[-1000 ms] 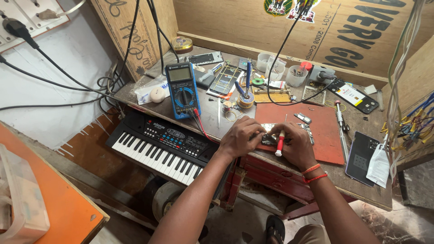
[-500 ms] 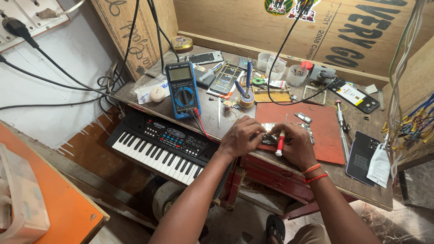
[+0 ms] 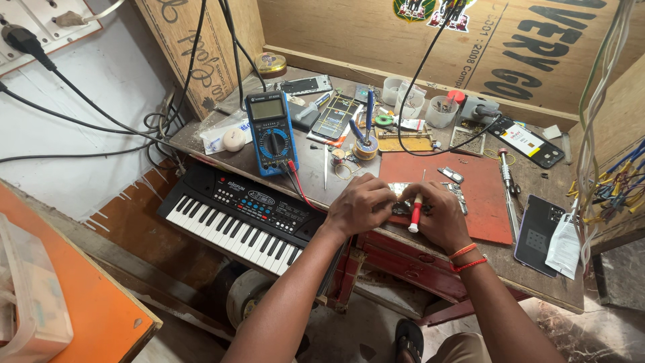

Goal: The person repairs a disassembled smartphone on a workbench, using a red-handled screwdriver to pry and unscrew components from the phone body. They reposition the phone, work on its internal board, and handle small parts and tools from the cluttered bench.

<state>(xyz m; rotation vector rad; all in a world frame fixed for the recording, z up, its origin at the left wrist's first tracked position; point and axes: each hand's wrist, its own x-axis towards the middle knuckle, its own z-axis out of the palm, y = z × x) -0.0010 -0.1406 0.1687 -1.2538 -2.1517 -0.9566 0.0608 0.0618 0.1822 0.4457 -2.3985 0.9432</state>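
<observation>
Head view, nothing shifted, left hand (image 3: 359,205) fingers pinning circuit board (image 3: 430,198), right hand (image 3: 440,215) fingers clamped on screwdriver (image 3: 415,214).

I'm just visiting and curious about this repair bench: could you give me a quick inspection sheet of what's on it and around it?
Surface: worn wooden bench with a red mat at its front.
Job's things: small circuit board on the mat; red-and-white screwdriver.
Clutter: blue multimeter, dark phone, clear cups, solder spool.
Grips: left hand presses on the board; right hand holds the screwdriver.
Cables: black leads hang over the bench; coloured wires at right.
Surroundings: toy keyboard below the bench; plywood back wall; orange table.
</observation>
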